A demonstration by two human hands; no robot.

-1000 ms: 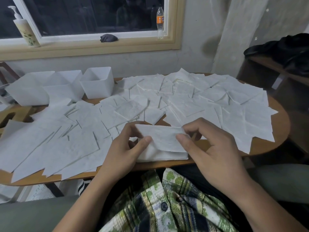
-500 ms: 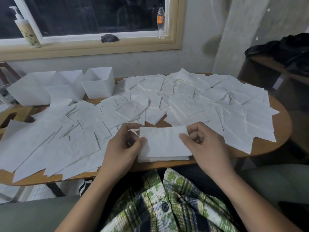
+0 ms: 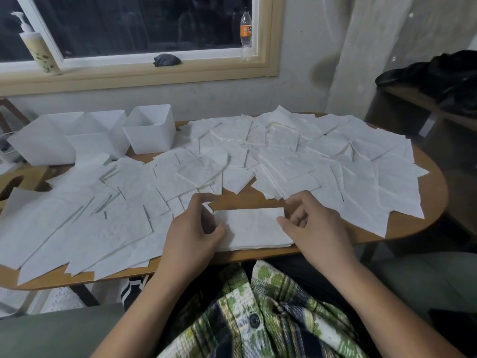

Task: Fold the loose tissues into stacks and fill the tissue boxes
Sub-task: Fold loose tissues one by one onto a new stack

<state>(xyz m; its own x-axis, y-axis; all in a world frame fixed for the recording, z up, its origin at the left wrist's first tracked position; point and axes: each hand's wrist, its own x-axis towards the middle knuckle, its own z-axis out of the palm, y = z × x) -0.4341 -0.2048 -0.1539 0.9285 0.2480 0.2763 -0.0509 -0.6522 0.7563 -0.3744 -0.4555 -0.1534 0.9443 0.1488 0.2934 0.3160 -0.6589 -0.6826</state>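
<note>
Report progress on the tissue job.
Done: one folded stack lies at the near edge of the table. In hand: the left hand and right hand pinch its two ends. Left: many loose tissues cover the table, and the three tissue boxes show nothing inside.

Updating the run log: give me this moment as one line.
left hand: pinches stack, left end | right hand: pinches right end | stack: flat at table edge | boxes: far left
</note>
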